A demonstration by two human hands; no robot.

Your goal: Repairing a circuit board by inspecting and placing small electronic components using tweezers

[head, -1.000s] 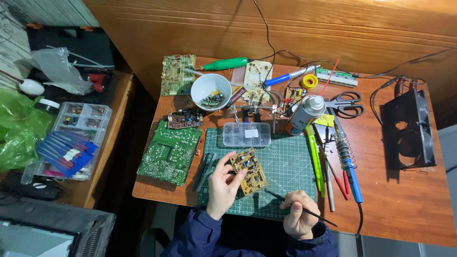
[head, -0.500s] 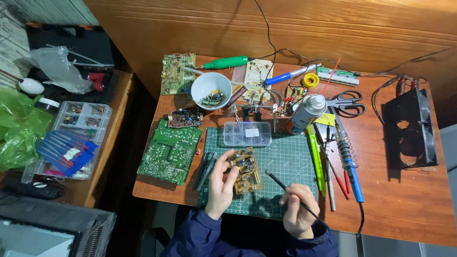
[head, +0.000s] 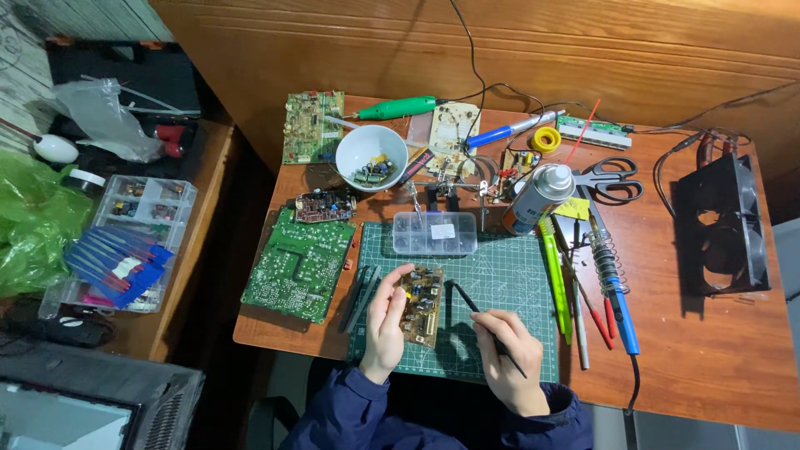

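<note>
Small board held on edge over the green mat, a thin black tool beside it.

The left hand has its fingers clamped around the board, propping it tilted above the mat. The right hand pinches the tool pen-fashion, its tip near the board's right edge. A clear parts box lies just beyond, a large green board to the left, a spray can further back.
</note>
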